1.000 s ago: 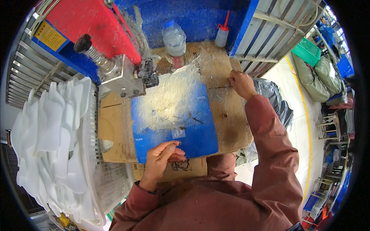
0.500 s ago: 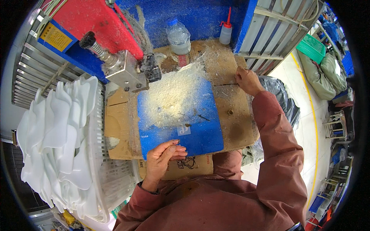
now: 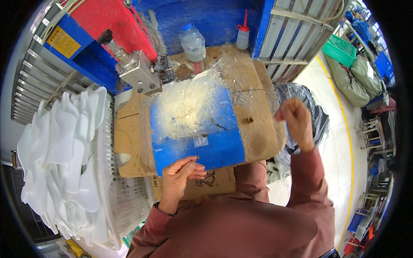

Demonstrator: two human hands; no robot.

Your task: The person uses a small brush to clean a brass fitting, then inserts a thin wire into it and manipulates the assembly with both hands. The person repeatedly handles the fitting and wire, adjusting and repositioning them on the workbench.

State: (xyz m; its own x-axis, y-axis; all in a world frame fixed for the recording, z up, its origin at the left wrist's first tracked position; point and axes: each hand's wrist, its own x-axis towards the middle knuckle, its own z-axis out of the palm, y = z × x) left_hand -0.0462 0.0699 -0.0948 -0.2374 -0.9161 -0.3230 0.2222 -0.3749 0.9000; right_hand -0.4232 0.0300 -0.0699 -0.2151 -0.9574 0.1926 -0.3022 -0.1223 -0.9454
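My left hand (image 3: 180,175) hovers over the near edge of a blue board (image 3: 217,150), thumb and fingertips pressed together. A tiny dark bit shows at its fingertips, too small to name. My right hand (image 3: 297,124) is in the air just off the right edge of the cardboard-covered table (image 3: 262,144), slightly blurred, its fingers curled in; what it may hold is hidden. Pale yellowish crumbs and shavings (image 3: 185,107) are heaped across the far part of the board. Right of the board, a small brass-coloured ring-like piece (image 3: 250,120) sits on the cardboard.
A red machine arm with a metal block (image 3: 141,73) overhangs the back left. At the back stand a clear plastic bottle (image 3: 192,45) and a red-tipped squeeze bottle (image 3: 242,36). White curved plastic pieces (image 3: 64,155) fill a basket at left. A black plastic bag (image 3: 318,96) lies at right.
My right hand has come off the table's far right part and moved nearer to me and outward, still curled. My left hand stays pinched in nearly the same place. The whole view has shifted slightly.
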